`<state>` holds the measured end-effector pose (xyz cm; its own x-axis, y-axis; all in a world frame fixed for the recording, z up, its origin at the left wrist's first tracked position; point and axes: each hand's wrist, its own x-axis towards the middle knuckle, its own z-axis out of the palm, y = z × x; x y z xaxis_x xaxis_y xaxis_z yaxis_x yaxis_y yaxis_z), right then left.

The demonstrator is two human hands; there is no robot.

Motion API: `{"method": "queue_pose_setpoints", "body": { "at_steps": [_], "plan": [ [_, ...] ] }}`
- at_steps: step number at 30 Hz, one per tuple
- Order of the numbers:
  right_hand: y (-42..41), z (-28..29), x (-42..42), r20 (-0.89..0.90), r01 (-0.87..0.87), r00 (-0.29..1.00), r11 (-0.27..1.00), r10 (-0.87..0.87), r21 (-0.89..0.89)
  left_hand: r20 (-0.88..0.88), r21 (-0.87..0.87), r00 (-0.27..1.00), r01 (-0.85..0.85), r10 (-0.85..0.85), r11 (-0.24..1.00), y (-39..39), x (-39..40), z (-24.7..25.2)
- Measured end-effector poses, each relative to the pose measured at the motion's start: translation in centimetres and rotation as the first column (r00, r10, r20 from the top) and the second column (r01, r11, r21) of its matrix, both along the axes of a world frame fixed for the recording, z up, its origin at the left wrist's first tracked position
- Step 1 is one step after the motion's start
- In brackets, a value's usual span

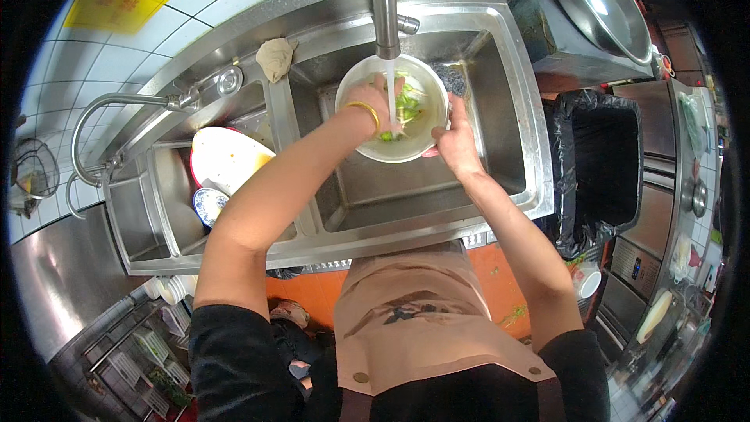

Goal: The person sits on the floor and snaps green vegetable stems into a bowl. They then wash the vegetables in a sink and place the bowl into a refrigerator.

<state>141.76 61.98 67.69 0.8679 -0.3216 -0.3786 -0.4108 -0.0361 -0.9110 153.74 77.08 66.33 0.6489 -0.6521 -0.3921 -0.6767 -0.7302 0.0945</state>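
A round, pale bowl (404, 151) of water is in the right-hand basin of a stainless steel sink (387, 187). My right hand (456, 139) grips its right rim, thumb toward me. Inside the bowl, my left hand (374, 102) reaches among cut green vegetables (408, 110), a gold-coloured bangle on its wrist. Its fingertips are partly hidden by water and pieces, so its hold is unclear. From the faucet (385, 17) above, a stream of water (391, 85) runs into the bowl beside the left fingers.
Dirty plates (225, 155) and a blue-patterned bowl (209, 205) lie in the left basin. A beige cloth (276, 60) rests on the divider's back end. Behind my right hand is a dark scouring pad (450, 79). Right of the sink stands a black-lined bin (606, 164).
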Motion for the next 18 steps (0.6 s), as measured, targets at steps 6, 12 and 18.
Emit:
{"method": "queue_pose_setpoints", "body": {
  "at_steps": [6,12,18],
  "plan": [
    [0.8,0.0,0.0,-0.036,0.077,0.997,0.987,-0.072,0.143,-0.238,0.074,0.943,-0.222,0.233,0.972,-2.0,-1.7,-2.6],
    [-0.3,1.3,-1.1,-0.176,0.185,0.974,0.948,-0.142,0.258,-0.776,-0.213,0.539,-0.711,0.326,0.67,-3.7,0.9,-2.9],
    [-1.5,1.2,-1.4,-0.172,0.149,0.979,0.962,-0.111,0.227,-0.73,-0.194,0.656,-0.467,0.191,0.863,-4.1,2.0,4.8]
  ]
}}
